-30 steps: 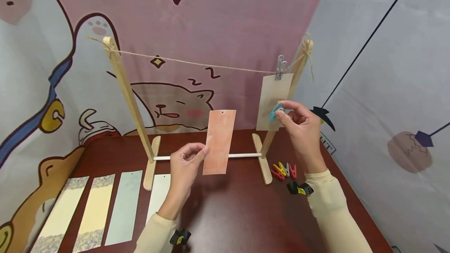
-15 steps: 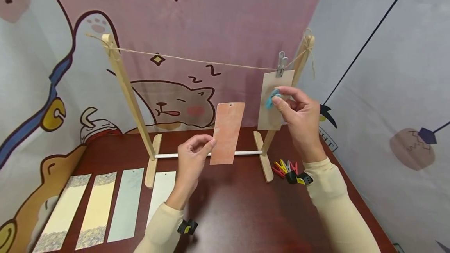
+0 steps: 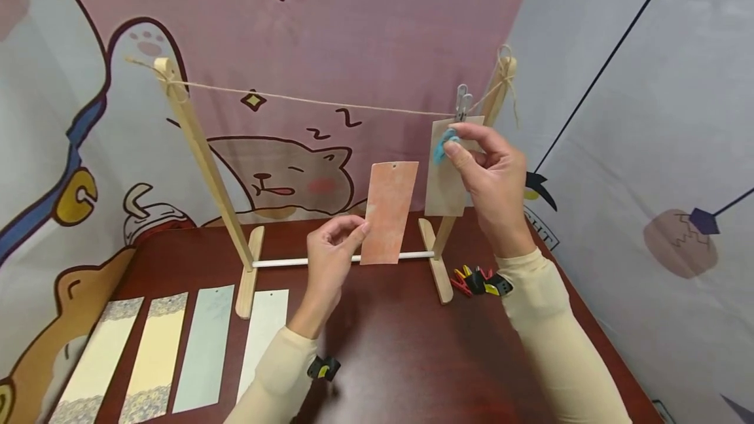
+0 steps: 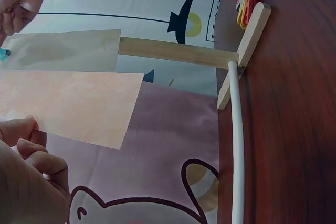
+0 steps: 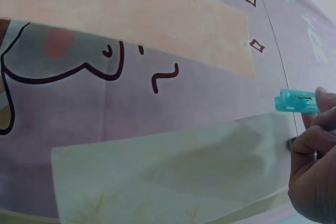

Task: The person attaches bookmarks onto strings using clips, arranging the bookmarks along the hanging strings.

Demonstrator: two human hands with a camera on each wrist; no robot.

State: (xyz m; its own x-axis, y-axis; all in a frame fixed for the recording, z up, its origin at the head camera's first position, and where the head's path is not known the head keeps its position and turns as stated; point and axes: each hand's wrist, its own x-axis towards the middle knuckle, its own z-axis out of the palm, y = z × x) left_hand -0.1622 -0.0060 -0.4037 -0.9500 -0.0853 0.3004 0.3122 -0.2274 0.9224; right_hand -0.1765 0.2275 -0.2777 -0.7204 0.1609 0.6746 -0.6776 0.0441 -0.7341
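On the table (image 3: 412, 358) the wooden stand (image 3: 206, 169) has a string (image 3: 330, 105) between its posts. Four strips (image 3: 204, 349) lie at left; a pale card (image 3: 444, 188) hangs at right. The orange card (image 3: 390, 214) is upright, well below the string, its left edge pinched between the thumb and fingers of the left hand (image 3: 332, 250). The right hand (image 3: 497, 178), near the pale card, pinches the blue clip (image 3: 443, 147) between thumb and forefinger; I cannot tell whether its mouth is parted. A silver clip (image 3: 463, 102) grips the pale card at the string; others (image 3: 462, 285) lie at right.

A light hold low on the edge, top level and hole end free, should serve best, with the clip squeezed at its tails. The right wrist view shows faint marks on the pale card, lost from the head; the left wrist view shows the loose clips uncovered by the wristband.
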